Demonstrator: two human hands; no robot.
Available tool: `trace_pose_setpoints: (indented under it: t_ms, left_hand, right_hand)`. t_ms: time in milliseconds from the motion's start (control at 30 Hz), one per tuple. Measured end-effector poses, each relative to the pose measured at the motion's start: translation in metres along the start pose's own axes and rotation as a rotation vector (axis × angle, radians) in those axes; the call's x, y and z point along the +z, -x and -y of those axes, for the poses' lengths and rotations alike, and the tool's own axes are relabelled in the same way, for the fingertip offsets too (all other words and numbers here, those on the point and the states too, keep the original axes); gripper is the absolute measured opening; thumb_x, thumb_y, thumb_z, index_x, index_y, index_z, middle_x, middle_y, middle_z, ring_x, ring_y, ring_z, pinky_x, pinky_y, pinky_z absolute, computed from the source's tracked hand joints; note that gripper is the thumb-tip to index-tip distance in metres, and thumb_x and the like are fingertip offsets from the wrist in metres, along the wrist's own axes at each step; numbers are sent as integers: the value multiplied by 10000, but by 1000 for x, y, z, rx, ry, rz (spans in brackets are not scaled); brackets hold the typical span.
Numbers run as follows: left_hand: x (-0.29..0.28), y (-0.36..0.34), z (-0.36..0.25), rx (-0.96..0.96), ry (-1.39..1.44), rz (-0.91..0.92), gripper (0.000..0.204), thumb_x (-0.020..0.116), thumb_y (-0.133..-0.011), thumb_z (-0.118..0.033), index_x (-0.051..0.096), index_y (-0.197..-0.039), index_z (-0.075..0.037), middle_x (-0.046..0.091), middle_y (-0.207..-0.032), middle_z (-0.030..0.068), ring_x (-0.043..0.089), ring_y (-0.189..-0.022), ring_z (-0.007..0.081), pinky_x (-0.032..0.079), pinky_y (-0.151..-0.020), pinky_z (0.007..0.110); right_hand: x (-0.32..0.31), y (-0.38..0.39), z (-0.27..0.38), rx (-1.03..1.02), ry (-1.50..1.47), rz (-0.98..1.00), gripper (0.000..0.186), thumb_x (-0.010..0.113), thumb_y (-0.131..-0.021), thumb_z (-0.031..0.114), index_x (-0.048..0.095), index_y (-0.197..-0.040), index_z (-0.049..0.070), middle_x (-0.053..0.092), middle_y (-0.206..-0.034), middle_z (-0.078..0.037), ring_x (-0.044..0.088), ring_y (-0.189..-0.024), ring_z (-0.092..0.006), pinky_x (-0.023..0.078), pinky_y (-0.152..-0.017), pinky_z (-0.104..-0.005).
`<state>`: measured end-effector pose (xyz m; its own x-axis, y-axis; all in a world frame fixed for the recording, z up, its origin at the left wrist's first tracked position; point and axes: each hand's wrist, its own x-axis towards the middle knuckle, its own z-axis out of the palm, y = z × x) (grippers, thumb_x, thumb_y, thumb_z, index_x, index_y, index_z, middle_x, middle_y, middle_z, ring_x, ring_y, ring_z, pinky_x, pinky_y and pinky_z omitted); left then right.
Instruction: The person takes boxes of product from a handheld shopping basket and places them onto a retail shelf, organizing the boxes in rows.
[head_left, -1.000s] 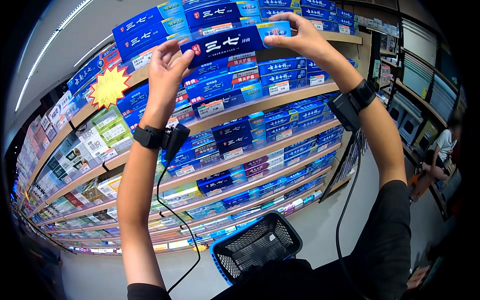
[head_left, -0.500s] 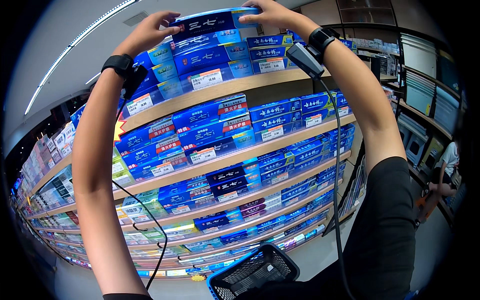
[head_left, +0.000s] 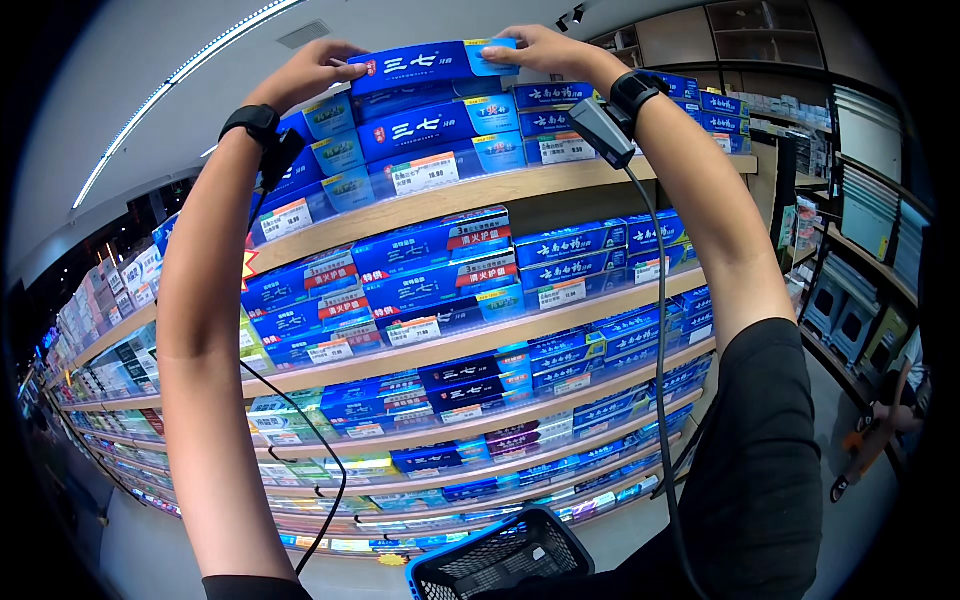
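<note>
I grip a long dark-blue toothpaste box (head_left: 420, 62) by its two ends at the top of the shelving, with my left hand (head_left: 318, 68) at its left end and my right hand (head_left: 535, 52) at its right end, thumb on the front. The box is level on or just above a stack of similar blue boxes (head_left: 440, 130) on the top shelf; whether it rests on them I cannot tell. Black straps with small devices and cables are on both my wrists.
Wooden shelves (head_left: 420, 195) full of blue and pastel cartons curve away to the left. A black-and-blue basket (head_left: 475, 570) stands below me on the floor. At right are further shelving (head_left: 850, 300) and a partly visible person (head_left: 885, 420) low in the aisle.
From a second ago, the held box has risen and moved back onto or over the top stack. Since half a second ago it sits slightly lower in view, and the view has shifted.
</note>
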<state>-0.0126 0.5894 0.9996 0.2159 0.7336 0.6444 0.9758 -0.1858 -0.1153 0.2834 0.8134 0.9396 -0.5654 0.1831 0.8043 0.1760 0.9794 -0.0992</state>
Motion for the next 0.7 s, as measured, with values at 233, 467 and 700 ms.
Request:
trace_pose_setpoints:
  t_ms: [233, 467, 700]
  left_hand:
    - [14, 2, 11, -21, 20, -19, 730, 666, -831, -602, 621, -1315, -57, 633, -1281, 183, 591, -1203, 330, 457, -1038, 451]
    - [22, 9, 14, -55, 81, -19, 644, 683, -836, -512, 646, -1286, -53, 661, -1225, 207, 612, -1180, 359, 459, -1028, 460]
    - [26, 19, 11, -65, 35, -41, 651, 666, -828, -520, 651, -1281, -53, 656, -1236, 212, 617, -1174, 362, 462, -1023, 454]
  right_hand:
    - [15, -8, -20, 3, -15, 13, 939, 611, -801, 741, 541, -1355, -14, 589, -1270, -296, 574, -1220, -406, 456, -1024, -480]
    - [29, -14, -27, -9, -79, -43, 968, 634, -773, 750, 521, -1364, -9, 596, -1248, -303, 598, -1180, -419, 497, -977, -446]
    - [29, -13, -26, -38, -69, -41, 1005, 665, -738, 759, 520, -1353, -23, 603, -1212, -317, 609, -1159, -420, 501, -969, -451]
